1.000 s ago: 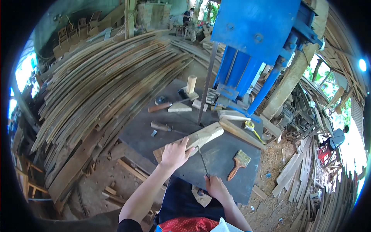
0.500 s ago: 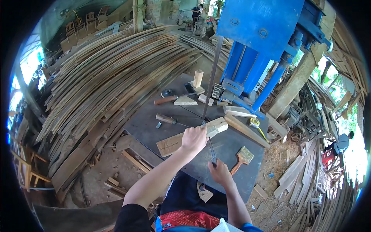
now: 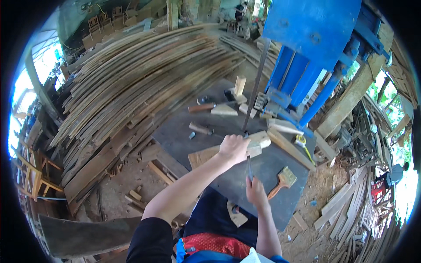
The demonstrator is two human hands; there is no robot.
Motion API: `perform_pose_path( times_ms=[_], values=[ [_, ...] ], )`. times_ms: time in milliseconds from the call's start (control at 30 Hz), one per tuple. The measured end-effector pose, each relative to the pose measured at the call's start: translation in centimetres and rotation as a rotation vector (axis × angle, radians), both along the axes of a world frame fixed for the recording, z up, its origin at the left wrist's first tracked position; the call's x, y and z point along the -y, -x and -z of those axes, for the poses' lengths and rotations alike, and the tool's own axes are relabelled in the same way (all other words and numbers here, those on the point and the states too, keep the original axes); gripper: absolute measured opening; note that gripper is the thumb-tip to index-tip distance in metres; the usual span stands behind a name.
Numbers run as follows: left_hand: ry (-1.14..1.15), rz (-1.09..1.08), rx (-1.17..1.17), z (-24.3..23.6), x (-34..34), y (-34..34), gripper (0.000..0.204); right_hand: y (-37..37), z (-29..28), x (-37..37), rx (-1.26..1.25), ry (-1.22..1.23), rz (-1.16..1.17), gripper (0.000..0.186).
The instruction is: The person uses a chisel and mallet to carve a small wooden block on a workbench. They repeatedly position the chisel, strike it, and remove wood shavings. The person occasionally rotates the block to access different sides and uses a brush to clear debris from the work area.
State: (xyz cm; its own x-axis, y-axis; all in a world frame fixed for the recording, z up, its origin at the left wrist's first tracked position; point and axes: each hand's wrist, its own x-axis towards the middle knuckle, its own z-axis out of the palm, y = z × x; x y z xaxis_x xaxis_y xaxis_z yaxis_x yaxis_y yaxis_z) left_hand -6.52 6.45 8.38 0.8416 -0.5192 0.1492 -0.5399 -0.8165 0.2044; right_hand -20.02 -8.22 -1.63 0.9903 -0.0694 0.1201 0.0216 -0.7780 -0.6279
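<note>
My right hand (image 3: 256, 191) is closed round the dark handle of a narrow metal file (image 3: 249, 167). At the far end of the file my left hand (image 3: 234, 149) is closed, its fingers largely hidden under the knuckles. The file crosses a pale wooden piece (image 3: 255, 151) by the left hand. Beneath that arm lies a flat wooden board (image 3: 199, 157) on the dark metal table (image 3: 228, 179). To the right of my right hand rests a wide paintbrush (image 3: 283, 182) with an orange-brown handle.
A blue bandsaw (image 3: 311, 26) stands ahead, its upright blade (image 3: 257, 85) close beyond my left hand. Wooden-handled tools (image 3: 201, 107), offcuts (image 3: 223, 109) and a yellow tape measure (image 3: 301, 140) lie on the table. Long planks (image 3: 144, 74) are stacked at left. A distant person (image 3: 240, 12) stands behind.
The whole view has shifted, so the table and bandsaw appear further right. Both hands keep their grip on the file, which now points more straight ahead.
</note>
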Motion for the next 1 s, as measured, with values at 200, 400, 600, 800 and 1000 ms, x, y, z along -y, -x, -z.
perform_pose_path(
  times_ms=[200, 400, 600, 800, 1000],
  values=[
    [-0.034, 0.087, 0.011, -0.4, 0.0, -1.4, 0.044, 4.9, -1.6, 2.0, -0.171, -0.081, 0.077, 0.034],
    [-0.082, 0.098, -0.033, -0.5, 0.7, -1.0, 0.046, -2.2, -2.2, -0.6, -0.168, -0.078, 0.053, 0.034],
    [0.042, 0.029, -0.039, -1.1, -1.7, -2.3, 0.049, 3.8, -1.8, -0.2, -0.173, -0.011, 0.075, 0.036],
    [-0.032, 0.11, 0.002, -0.1, 0.4, -0.4, 0.048, 4.1, -1.9, 1.1, -0.144, -0.02, 0.054, 0.037],
    [0.024, -0.016, 0.043, -0.3, -0.7, -1.1, 0.05, -1.5, -2.1, -0.3, -0.152, 0.007, 0.053, 0.039]
  ],
)
